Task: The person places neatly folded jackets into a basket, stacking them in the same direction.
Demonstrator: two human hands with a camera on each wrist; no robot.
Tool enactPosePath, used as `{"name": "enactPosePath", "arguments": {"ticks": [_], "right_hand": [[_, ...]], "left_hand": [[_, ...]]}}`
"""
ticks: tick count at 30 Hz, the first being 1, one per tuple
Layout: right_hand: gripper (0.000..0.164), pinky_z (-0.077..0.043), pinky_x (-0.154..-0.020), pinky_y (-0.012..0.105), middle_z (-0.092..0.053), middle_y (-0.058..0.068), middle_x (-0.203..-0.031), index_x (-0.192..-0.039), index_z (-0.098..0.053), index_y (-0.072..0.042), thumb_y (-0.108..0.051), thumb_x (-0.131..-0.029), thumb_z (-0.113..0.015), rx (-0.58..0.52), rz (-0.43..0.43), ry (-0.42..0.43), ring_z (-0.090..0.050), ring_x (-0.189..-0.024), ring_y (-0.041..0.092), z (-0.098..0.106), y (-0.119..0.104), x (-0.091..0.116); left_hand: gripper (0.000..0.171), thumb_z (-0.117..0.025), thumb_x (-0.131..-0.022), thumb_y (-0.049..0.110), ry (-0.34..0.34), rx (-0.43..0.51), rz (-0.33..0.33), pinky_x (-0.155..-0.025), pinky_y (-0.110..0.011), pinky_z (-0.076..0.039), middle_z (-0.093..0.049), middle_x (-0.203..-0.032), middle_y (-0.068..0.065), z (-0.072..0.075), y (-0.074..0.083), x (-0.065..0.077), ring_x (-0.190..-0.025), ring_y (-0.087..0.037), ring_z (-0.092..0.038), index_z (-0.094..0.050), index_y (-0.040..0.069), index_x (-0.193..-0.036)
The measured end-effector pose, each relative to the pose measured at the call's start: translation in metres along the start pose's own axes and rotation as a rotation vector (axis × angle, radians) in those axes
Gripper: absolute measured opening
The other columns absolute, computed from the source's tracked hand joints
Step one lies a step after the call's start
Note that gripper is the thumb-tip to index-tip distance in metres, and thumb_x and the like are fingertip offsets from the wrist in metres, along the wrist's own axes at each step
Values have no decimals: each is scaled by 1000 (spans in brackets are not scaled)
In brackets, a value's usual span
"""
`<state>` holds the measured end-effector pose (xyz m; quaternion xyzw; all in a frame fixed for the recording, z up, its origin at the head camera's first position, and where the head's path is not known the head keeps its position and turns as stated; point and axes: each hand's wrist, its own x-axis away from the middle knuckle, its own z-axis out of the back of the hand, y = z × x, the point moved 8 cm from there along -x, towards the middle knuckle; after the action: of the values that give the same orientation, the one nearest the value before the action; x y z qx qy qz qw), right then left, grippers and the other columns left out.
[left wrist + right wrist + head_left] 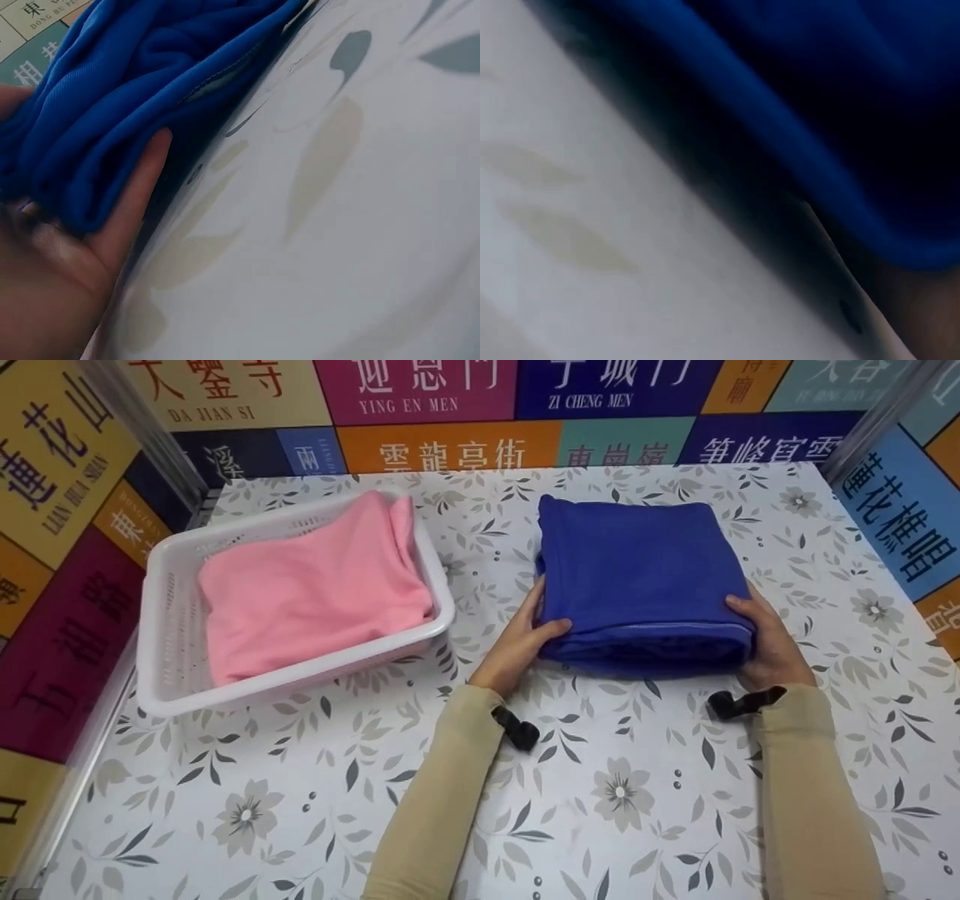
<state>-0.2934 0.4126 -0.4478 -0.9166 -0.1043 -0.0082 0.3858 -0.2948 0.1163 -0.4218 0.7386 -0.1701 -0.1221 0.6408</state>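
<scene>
A folded blue cloth, stacked in several layers, is held between both hands at the right of the basket in the head view. My left hand grips its left side, thumb on top. In the left wrist view a finger reaches under the loose folds of the blue cloth. My right hand grips the right side, thumb over the top edge. The right wrist view is dark, with the blue cloth just above the table and only a bit of the hand showing. Whether the cloth fully clears the table I cannot tell.
To the left stands a white plastic basket with a folded pink cloth inside. The table has a leaf and flower print. Panels with large lettering border its back and sides.
</scene>
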Motion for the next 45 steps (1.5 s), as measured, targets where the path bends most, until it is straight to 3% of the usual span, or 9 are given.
{"name": "enactPosePath", "arguments": {"ticks": [10,15,20,24,29,33,39,45], "right_hand": [[52,-33,-98,35,-31,0,-142,-137,-37,-23,-1,-91,-43,-48,16,-27,-33,-125,22,-7,0,-2],[51,-34,-98,35,-32,-2,-141,-135,-41,-26,-2,-90,-45,-64,11,8,-33,-125,21,-9,2,-3],[49,-32,-99,34,-34,-5,-140,-132,-44,-30,-5,-90,-47,-44,3,46,-32,-126,20,-11,1,0],[50,-24,-103,31,-33,-6,-140,-134,-41,-29,-5,-90,-45,-35,34,22,-28,-128,17,-19,-2,1],[52,-17,-106,31,-32,-5,-141,-136,-38,-27,-4,-90,-44,-18,65,-22,-25,-129,16,-31,-5,-1],[52,-19,-105,31,-27,-3,-143,-138,-35,-27,-5,-91,-43,28,86,-56,-24,-130,18,-38,-6,-2],[52,-33,-97,29,-19,2,-145,-140,-30,-28,-11,-92,-42,213,108,-49,-27,-128,20,-38,-8,-5],[54,-27,-100,28,-19,-1,-145,-140,-28,-29,-14,-91,-45,260,110,-13,-21,-129,19,-43,-5,-5]], "left_hand": [[78,-62,-80,15,-6,34,-28,-104,-22,-16,-21,-145,9,6,-1,-6,-128,-2,-20,-17,28,-143],[81,-66,-78,23,-9,-12,-31,-104,-23,-15,-20,-144,14,13,-12,-15,-127,-1,-21,-17,36,-141],[82,-67,-76,30,-12,-74,-47,-104,-23,-17,-21,-143,15,14,-8,-15,-126,0,-22,-16,39,-141],[84,-67,-76,31,-34,-109,-31,-102,-23,-21,-24,-142,10,14,-3,-14,-124,-3,-27,-14,39,-141],[88,-67,-77,26,-65,-148,-18,-100,-23,-25,-29,-141,2,15,7,-12,-123,-7,-32,-9,31,-143],[88,-64,-80,19,-115,-147,-8,-97,-22,-31,-31,-140,-7,14,28,-1,-122,-12,-35,-4,19,-144],[87,-63,-82,20,-155,-124,33,-92,-24,-38,-34,-137,-9,14,45,10,-118,-15,-40,-3,21,-144],[86,-62,-83,19,-172,-196,14,-93,-22,-36,-35,-136,-10,17,60,18,-117,-14,-41,-2,19,-145]]}}
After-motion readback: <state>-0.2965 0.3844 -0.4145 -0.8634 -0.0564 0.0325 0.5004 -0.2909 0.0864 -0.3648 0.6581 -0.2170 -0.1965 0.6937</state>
